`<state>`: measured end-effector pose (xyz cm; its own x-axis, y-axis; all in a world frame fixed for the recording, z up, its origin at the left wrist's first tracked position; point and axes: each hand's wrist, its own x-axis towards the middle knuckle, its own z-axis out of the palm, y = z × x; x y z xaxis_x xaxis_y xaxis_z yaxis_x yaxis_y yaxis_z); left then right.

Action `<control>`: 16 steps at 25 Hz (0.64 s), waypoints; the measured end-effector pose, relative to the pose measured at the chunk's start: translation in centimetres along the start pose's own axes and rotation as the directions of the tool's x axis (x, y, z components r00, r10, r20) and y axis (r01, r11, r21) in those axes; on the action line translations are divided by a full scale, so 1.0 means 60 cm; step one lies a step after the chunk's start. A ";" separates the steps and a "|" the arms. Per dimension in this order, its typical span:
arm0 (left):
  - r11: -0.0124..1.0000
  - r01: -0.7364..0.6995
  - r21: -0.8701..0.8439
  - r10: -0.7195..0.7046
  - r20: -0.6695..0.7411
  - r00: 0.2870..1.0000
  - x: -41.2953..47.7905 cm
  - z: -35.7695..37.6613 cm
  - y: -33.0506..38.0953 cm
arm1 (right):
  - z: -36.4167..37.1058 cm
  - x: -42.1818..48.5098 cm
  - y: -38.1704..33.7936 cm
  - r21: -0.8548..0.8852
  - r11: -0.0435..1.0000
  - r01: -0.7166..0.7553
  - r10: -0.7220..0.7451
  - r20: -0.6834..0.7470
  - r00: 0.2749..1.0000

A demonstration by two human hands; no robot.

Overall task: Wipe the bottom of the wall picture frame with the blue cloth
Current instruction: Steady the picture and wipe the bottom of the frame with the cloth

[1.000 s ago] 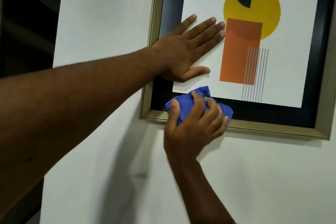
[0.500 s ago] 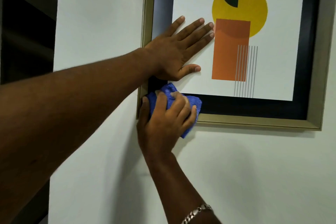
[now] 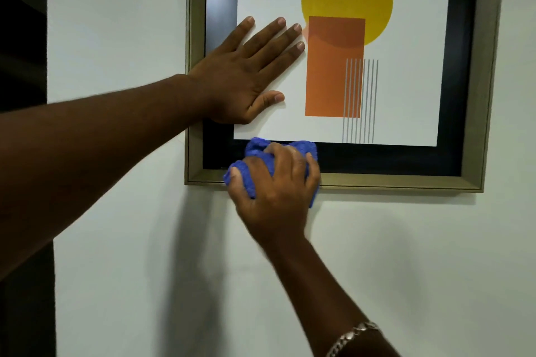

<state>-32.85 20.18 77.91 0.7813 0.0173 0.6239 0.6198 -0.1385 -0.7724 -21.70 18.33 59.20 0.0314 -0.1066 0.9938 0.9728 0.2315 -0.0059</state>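
Right hand: the right hand (image 3: 275, 185) is bunching the blue cloth (image 3: 262, 159) under curled fingers, thumb out to the left side of the wad, palm pressing it flat against the frame.
Cloth position: it is sitting on the bottom rail (image 3: 391, 181) of the picture frame (image 3: 195, 38), close to the lower left corner, spilling up over the black inner border and hanging a little below the gold edge onto the wall (image 3: 116, 38).
Left hand: the left hand (image 3: 246, 78) is lying spread and flat on the glass, fingers fanned toward the orange block, thumb pointing right; it is gripping nothing and, to my eye, bracing the picture against the wall.
Rail axis: the bottom rail is running almost level across the view, dipping slightly toward the right corner.
The key relation: nearly all the uncovered rail is stretching away to the right of the cloth, with only a short stub between the cloth and the left corner.
Nearer hand: the right hand is already on the rail; the left is sitting above it, just apart from the cloth.
Next move, as I'm reading it: a sweep rightward along the rail looks like the call, keeping the wad hooked over the lip.
Watch for: the steadying hand is resting left of centre, so a hard push at the far end could be tilting the frame.
Wrist detail: a chain bracelet (image 3: 352, 336) is showing on the right wrist.
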 end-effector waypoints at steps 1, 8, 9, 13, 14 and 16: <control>1.000 -0.001 -0.005 0.001 0.008 1.000 0.002 0.000 0.001 | -0.006 0.000 0.024 -0.010 1.000 -0.003 0.003 -0.008 1.000; 0.985 0.160 -0.058 -0.147 0.174 0.974 -0.007 -0.018 0.034 | -0.090 0.008 0.206 -0.088 0.990 -0.112 0.116 0.051 0.992; 0.971 0.220 -0.095 -0.196 0.213 0.957 -0.010 -0.026 0.052 | -0.104 0.014 0.220 -0.105 0.987 -0.121 0.130 0.083 0.988; 0.789 0.434 -0.434 -0.312 0.324 0.893 -0.032 -0.072 0.177 | -0.156 0.039 0.238 -0.090 0.984 -0.156 0.172 0.214 0.962; 0.654 0.478 -0.587 -0.373 0.300 0.878 -0.041 -0.088 0.227 | -0.167 0.043 0.240 -0.039 0.982 -0.186 0.190 0.235 0.953; 0.240 0.491 -0.838 -0.608 0.265 0.748 -0.054 -0.120 0.336 | -0.185 0.037 0.242 0.090 0.966 -0.241 0.216 0.228 0.949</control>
<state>-23.43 10.22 61.17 0.2270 0.3592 0.9052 0.4709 -0.8541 0.2208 -4.94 10.70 60.11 0.1877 0.1691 0.9676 0.9119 0.3361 -0.2356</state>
